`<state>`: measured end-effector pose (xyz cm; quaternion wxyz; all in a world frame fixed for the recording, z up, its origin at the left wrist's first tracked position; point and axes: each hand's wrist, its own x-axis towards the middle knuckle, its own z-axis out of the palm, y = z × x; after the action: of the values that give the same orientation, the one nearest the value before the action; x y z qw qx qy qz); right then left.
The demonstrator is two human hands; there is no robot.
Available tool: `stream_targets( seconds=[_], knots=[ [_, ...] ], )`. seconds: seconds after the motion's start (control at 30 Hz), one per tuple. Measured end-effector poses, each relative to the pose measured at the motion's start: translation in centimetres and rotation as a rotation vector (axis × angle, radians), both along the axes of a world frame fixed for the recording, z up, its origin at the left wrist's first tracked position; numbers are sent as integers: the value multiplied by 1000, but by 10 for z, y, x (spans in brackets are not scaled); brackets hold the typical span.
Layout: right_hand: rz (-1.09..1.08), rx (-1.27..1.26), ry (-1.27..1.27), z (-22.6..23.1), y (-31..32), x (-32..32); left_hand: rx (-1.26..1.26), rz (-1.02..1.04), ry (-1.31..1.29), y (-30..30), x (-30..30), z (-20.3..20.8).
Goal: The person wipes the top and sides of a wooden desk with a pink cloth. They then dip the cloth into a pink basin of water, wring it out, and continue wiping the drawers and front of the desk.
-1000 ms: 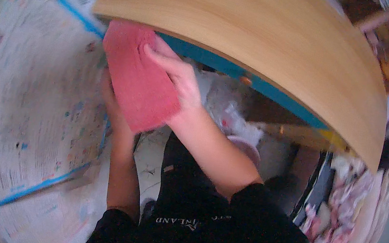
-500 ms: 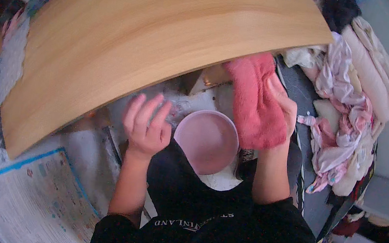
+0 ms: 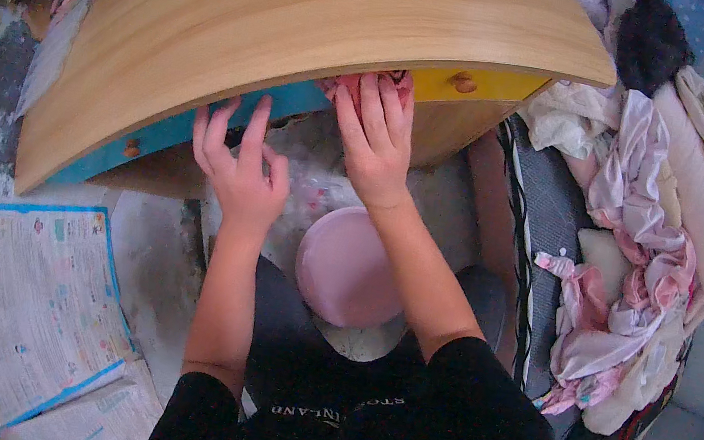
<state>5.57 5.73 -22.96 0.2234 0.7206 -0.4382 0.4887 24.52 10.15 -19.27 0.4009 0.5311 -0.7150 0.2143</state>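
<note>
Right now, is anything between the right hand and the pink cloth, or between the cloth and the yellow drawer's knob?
Nothing visible: the right hand lies on the pink cloth, and only yellow drawer front separates cloth from round knob. The wooden top overhangs, perhaps hiding some cloth.

Pale fabrics [image 3: 632, 304], blue-edged sheet [image 3: 36, 293], black bundle [image 3: 654, 45], perhaps fluffy

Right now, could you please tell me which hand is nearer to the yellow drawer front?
Right: the right hand is on the pink cloth, just left of the yellow drawer front; the left hand is farther left, by the blue drawer front.
</note>
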Motion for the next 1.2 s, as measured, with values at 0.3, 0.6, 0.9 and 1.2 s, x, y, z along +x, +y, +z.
stream_targets(
  seconds=[0.3,0.6,0.9,1.2],
  knots=[
    [29,-65,-102,20,-2,6,250,24,0,42,-2,-1],
    [141,1,-92,-14,3,2,234,20,121,49,2,-54],
    [4,-58,-69,-38,-2,0,202,-120,188,24,-1,-87],
    [-73,-98,-150,-19,-2,12,100,-147,120,33,20,-93]
  ],
)
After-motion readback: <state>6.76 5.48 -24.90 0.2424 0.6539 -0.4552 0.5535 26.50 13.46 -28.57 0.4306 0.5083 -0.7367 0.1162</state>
